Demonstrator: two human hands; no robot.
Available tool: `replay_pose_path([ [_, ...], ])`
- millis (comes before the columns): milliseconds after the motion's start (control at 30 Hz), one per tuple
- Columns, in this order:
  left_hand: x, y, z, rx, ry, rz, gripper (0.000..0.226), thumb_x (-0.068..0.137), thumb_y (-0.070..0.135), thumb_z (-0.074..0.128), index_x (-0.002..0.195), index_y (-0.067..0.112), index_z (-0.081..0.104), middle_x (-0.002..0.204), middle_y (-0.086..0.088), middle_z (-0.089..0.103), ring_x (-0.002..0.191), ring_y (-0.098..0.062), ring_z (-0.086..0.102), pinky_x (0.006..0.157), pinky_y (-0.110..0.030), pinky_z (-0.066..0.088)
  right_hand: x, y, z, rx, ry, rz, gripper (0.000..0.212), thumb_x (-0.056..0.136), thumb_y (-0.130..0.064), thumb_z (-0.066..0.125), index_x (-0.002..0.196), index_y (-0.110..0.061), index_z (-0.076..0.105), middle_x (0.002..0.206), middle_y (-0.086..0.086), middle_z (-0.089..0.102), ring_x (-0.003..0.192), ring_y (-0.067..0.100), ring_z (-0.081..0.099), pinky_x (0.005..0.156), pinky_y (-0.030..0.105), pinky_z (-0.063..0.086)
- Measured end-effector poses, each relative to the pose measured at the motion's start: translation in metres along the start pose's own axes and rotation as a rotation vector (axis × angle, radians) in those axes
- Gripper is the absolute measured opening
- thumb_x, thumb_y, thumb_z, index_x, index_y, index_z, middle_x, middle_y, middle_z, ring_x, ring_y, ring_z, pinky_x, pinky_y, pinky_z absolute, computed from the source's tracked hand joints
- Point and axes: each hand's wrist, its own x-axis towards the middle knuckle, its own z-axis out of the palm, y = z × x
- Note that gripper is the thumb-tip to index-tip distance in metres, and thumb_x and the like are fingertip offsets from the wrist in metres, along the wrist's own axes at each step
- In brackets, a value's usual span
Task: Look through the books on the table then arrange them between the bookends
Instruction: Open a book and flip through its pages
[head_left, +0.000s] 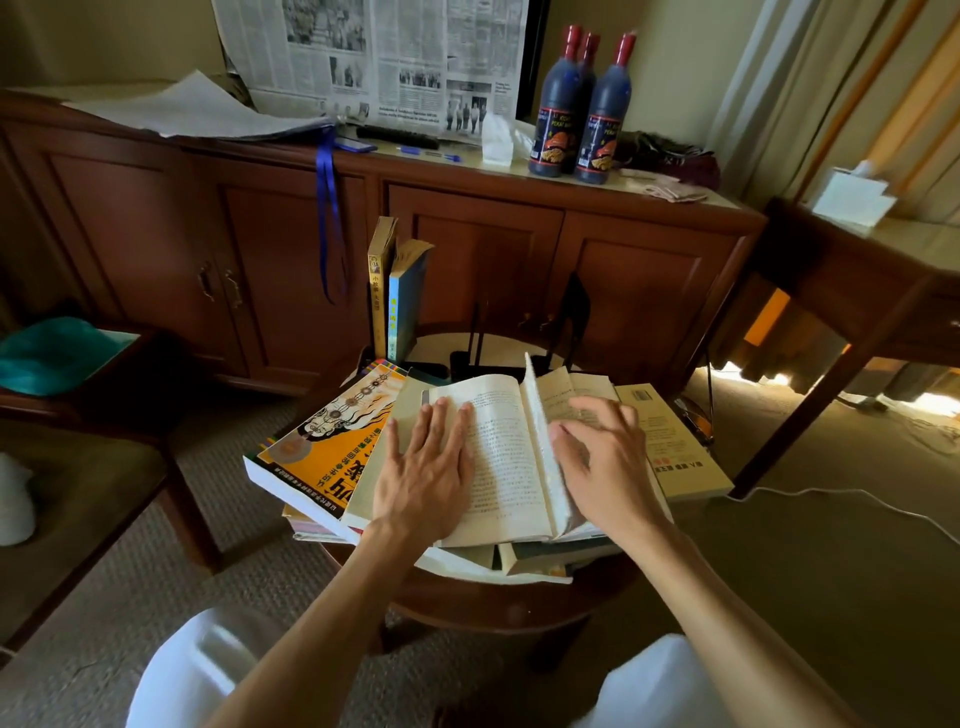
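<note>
Left hand (423, 467) flat, fingers spread w/ nothing gripped, pins open book (498, 457) mid-frame; right hand (597, 462) fingers loose, fanning pages. Stack (311, 467) overhangs table (498, 608); a push could tip it.

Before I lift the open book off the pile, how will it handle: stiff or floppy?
Probably floppy: the open book looks like a thick paperback, its pages fanning up mid-flip under the right hand. It may flop shut once the left hand stops pressing the left page. It rests on an uneven pile, so neighbours may shift.
</note>
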Motion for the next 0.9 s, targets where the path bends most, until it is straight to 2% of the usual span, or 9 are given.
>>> replay_pose_path([
  [67, -0.001, 0.001, 0.0, -0.016, 0.014, 0.002, 0.06, 0.104, 0.049, 0.001, 0.157, 0.029, -0.018, 0.167, 0.001, -0.016, 0.153, -0.02, -0.017, 0.121, -0.053, -0.016, -0.004, -0.013, 0.003, -0.028, -0.14, -0.056, 0.045, 0.098, -0.044, 0.043, 0.113, -0.016, 0.074, 0.142, 0.002, 0.055, 0.137, 0.025, 0.034, 0.111, 0.046, 0.025],
  [200, -0.003, 0.0, -0.004, -0.088, 0.039, -0.003, 0.062, 0.105, 0.048, 0.003, 0.158, 0.024, -0.016, 0.168, 0.003, -0.011, 0.153, -0.016, -0.015, 0.123, -0.05, -0.015, -0.021, -0.028, 0.02, -0.05, -0.362, -0.081, 0.042, 0.101, -0.029, 0.051, 0.143, -0.029, 0.05, 0.163, -0.003, 0.027, 0.152, 0.02, 0.011, 0.122, 0.044, 0.003],
  [300, -0.004, 0.002, -0.009, -0.138, 0.028, -0.023, 0.066, 0.103, 0.057, 0.0, 0.158, 0.024, -0.017, 0.167, 0.005, -0.012, 0.153, -0.013, -0.015, 0.123, -0.049, -0.016, -0.029, -0.038, 0.029, 0.14, -0.329, 0.039, 0.057, 0.098, -0.026, 0.058, 0.151, -0.027, 0.036, 0.166, -0.001, 0.015, 0.151, 0.02, 0.017, 0.122, 0.043, 0.024],
  [400, -0.003, 0.004, -0.009, -0.074, -0.01, -0.021, 0.075, 0.098, 0.067, -0.002, 0.157, 0.024, -0.018, 0.163, 0.005, -0.022, 0.151, -0.016, -0.021, 0.121, -0.051, -0.019, -0.023, -0.039, 0.028, 0.271, -0.263, 0.189, 0.078, 0.091, -0.023, 0.071, 0.154, -0.019, 0.025, 0.157, -0.004, 0.027, 0.138, 0.009, 0.035, 0.103, 0.01, 0.035],
  [500, -0.003, 0.003, -0.006, -0.054, -0.017, -0.023, 0.076, 0.098, 0.068, 0.0, 0.157, 0.024, -0.017, 0.163, 0.005, -0.024, 0.15, -0.016, -0.024, 0.119, -0.051, -0.023, -0.015, -0.035, 0.023, 0.429, -0.15, 0.326, 0.085, 0.084, -0.021, 0.078, 0.154, -0.019, 0.028, 0.151, -0.002, 0.042, 0.137, 0.017, 0.044, 0.112, 0.032, 0.04],
  [600, -0.003, 0.004, -0.008, -0.146, 0.009, -0.024, 0.069, 0.101, 0.061, -0.001, 0.159, 0.025, -0.012, 0.167, 0.006, -0.013, 0.152, -0.012, -0.016, 0.122, -0.05, -0.017, -0.013, -0.033, 0.024, 0.583, -0.078, 0.306, 0.084, 0.084, -0.016, 0.078, 0.151, -0.026, 0.028, 0.128, -0.006, 0.062, 0.114, 0.011, 0.063, 0.093, 0.039, 0.057],
  [667, -0.003, 0.001, -0.01, -0.227, 0.022, -0.031, 0.067, 0.102, 0.054, -0.004, 0.16, 0.02, -0.01, 0.168, 0.002, -0.006, 0.155, -0.014, 0.002, 0.123, -0.049, -0.013, -0.015, -0.038, 0.023, 0.688, -0.149, 0.256, 0.086, 0.086, -0.023, 0.077, 0.152, -0.027, 0.023, 0.126, -0.009, 0.065, 0.11, 0.007, 0.066, 0.088, 0.028, 0.058],
  [767, -0.004, -0.005, -0.02, -0.147, 0.002, -0.029, 0.075, 0.091, 0.046, -0.014, 0.158, 0.012, -0.016, 0.167, -0.01, -0.017, 0.149, -0.018, 0.031, 0.125, -0.05, -0.002, -0.019, -0.052, 0.021, 0.737, -0.337, 0.183, 0.086, 0.086, -0.048, 0.066, 0.156, -0.028, 0.019, 0.141, -0.008, 0.058, 0.118, -0.001, 0.06, 0.086, 0.011, 0.05],
  [900, -0.001, -0.006, -0.021, -0.318, 0.037, -0.039, 0.071, 0.101, 0.06, 0.003, 0.158, 0.024, -0.017, 0.168, -0.002, 0.014, 0.151, -0.015, 0.027, 0.124, -0.041, -0.007, -0.029, -0.061, 0.03, 0.466, -0.49, 0.007, 0.07, 0.099, -0.049, 0.051, 0.157, -0.028, 0.017, 0.154, -0.011, 0.04, 0.136, -0.002, 0.04, 0.11, 0.015, 0.035],
])
